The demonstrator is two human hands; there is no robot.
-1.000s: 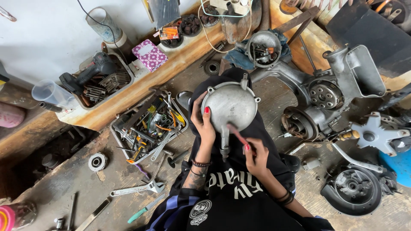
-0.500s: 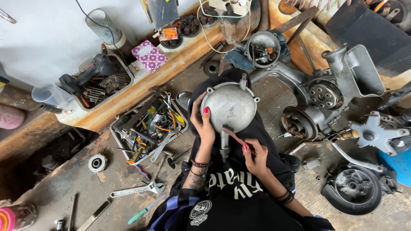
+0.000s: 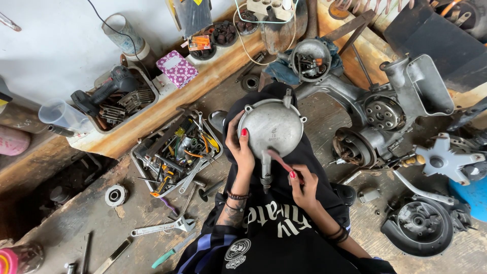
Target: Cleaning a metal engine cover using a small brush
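Fingers (image 3: 242, 136) of the left hand (image 3: 240, 148) curl around the left edge of a round grey metal engine cover (image 3: 271, 128), holding it on the lap. The right hand (image 3: 303, 186) pinches a thin red-handled tool (image 3: 280, 161) whose tip touches the cover's lower part. A tray of tools (image 3: 175, 152) lies just left on the floor (image 3: 76, 213).

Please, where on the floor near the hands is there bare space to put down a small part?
Bare concrete lies between the grey tool tray and the small round bearing, and right of the person beside the dark round engine cover. Crowded: around the silver adjustable wrench and the large grey engine casing.
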